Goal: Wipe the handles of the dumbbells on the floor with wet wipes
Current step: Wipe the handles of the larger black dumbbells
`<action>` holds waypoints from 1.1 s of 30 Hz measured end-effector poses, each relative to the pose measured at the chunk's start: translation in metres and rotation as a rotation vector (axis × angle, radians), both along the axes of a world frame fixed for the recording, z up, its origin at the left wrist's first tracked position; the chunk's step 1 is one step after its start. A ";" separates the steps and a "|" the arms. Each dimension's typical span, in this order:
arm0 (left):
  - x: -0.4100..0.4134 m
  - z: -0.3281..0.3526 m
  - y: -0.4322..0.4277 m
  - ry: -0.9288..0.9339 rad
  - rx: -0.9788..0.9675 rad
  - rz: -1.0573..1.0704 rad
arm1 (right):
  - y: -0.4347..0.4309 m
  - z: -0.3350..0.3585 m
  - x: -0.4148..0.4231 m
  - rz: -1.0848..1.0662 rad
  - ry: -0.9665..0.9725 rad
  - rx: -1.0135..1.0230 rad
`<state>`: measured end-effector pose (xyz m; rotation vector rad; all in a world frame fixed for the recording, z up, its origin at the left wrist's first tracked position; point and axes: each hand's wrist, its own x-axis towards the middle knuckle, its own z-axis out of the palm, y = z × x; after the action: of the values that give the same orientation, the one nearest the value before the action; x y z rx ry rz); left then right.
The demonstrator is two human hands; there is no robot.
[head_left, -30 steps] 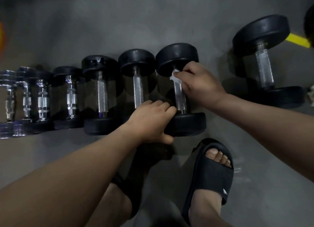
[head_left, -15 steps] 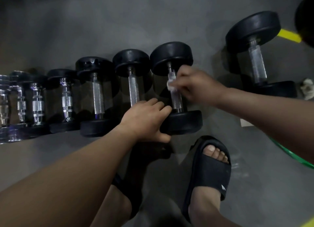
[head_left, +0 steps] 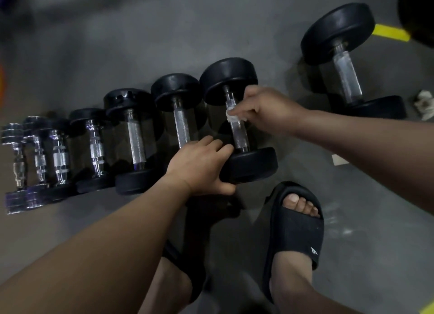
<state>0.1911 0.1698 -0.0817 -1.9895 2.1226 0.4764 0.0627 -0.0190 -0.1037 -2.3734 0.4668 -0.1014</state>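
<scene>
**Wipe on the handle, mostly hidden under the fingers**

The right grip point(head_left: 265, 109) pinches a white wet wipe point(head_left: 232, 119) against the upper part of the handle point(head_left: 239, 137) of the dumbbell point(head_left: 229, 76) at the right end of the row on the floor point(head_left: 141, 43). Its fingers cover most of the wipe.

The left grip point(head_left: 199, 168) curls round that dumbbell's near head and hides the near head of the next dumbbell point(head_left: 176, 90). The small chrome dumbbells point(head_left: 61, 158) at far left are dim and blurred. A pale scrap point(head_left: 339, 159) shows only a corner beside the right forearm. The right edge cuts off a crumpled white bit point(head_left: 425, 104), which lies just beside the large dumbbell point(head_left: 345, 76); that dumbbell stands apart from the row.

Bare floor lies open beyond the row. A black slipper point(head_left: 296, 234) sits near the held dumbbell.
</scene>
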 end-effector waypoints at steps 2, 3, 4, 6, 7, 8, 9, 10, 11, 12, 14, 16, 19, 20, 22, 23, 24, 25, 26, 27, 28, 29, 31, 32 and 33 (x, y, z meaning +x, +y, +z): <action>-0.001 0.000 0.000 -0.015 0.008 -0.005 | 0.000 -0.001 -0.005 0.054 0.049 0.072; -0.001 0.000 -0.001 -0.024 0.007 -0.007 | 0.000 0.004 -0.009 0.093 0.119 0.134; -0.001 0.000 -0.001 -0.028 0.004 -0.007 | 0.000 0.010 -0.011 0.139 0.199 0.202; -0.001 0.000 -0.001 -0.023 0.000 -0.003 | -0.001 0.011 -0.013 0.226 0.343 0.313; -0.001 0.000 -0.001 -0.020 0.001 0.001 | -0.002 0.010 -0.011 0.248 0.363 0.330; -0.002 0.000 -0.001 -0.019 0.001 0.004 | -0.002 0.011 -0.009 0.247 0.352 0.332; -0.003 0.001 -0.001 -0.022 0.002 0.008 | -0.003 0.007 -0.008 0.239 0.307 0.304; -0.003 0.001 -0.001 -0.026 0.002 0.011 | -0.004 0.007 -0.007 0.204 0.239 0.270; -0.004 0.001 -0.001 -0.029 0.000 0.012 | -0.004 0.005 -0.008 0.155 0.174 0.246; -0.004 0.001 -0.001 -0.029 -0.002 0.014 | -0.004 0.004 -0.010 0.121 0.140 0.246; -0.005 0.002 0.000 -0.019 -0.004 0.025 | -0.001 0.005 -0.016 0.136 0.212 0.327; -0.005 0.002 -0.001 -0.014 -0.006 0.030 | 0.000 0.008 -0.018 0.220 0.322 0.366; -0.005 0.003 -0.002 -0.016 -0.006 0.032 | -0.014 0.004 -0.003 0.128 0.222 0.251; -0.005 0.003 -0.002 -0.014 -0.004 0.032 | -0.019 0.004 0.002 0.043 0.180 0.217; -0.004 0.003 -0.001 -0.007 -0.006 0.034 | -0.020 0.000 0.008 -0.102 0.144 0.176; -0.004 0.003 -0.001 -0.006 -0.010 0.034 | -0.015 -0.002 0.008 -0.144 0.129 0.157; -0.004 0.002 -0.001 -0.006 -0.014 0.032 | -0.007 -0.004 0.004 -0.166 0.103 0.138; -0.004 0.002 -0.002 -0.008 -0.016 0.031 | 0.001 -0.006 -0.002 -0.161 0.065 0.141; -0.004 0.001 -0.002 -0.010 -0.016 0.030 | 0.007 -0.005 -0.009 -0.123 0.041 0.166; -0.004 0.001 -0.002 -0.012 -0.017 0.030 | 0.011 -0.003 -0.015 -0.068 0.046 0.201; -0.004 0.000 -0.001 -0.012 -0.019 0.031 | 0.012 0.000 -0.020 -0.019 0.084 0.228; -0.004 0.000 -0.001 -0.010 -0.023 0.031 | 0.012 0.001 -0.022 -0.002 0.118 0.257; -0.004 0.000 0.000 -0.005 -0.027 0.032 | 0.011 -0.003 -0.020 -0.106 0.098 0.274; -0.004 0.001 0.000 -0.002 -0.027 0.032 | 0.010 -0.003 -0.015 -0.223 0.077 0.267; -0.005 0.001 -0.001 0.002 -0.023 0.031 | 0.011 -0.003 -0.010 -0.343 0.068 0.263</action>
<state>0.1865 0.1692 -0.0803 -2.0383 2.1105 0.4613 0.0528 -0.0082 -0.1067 -2.0267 0.8634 -0.1086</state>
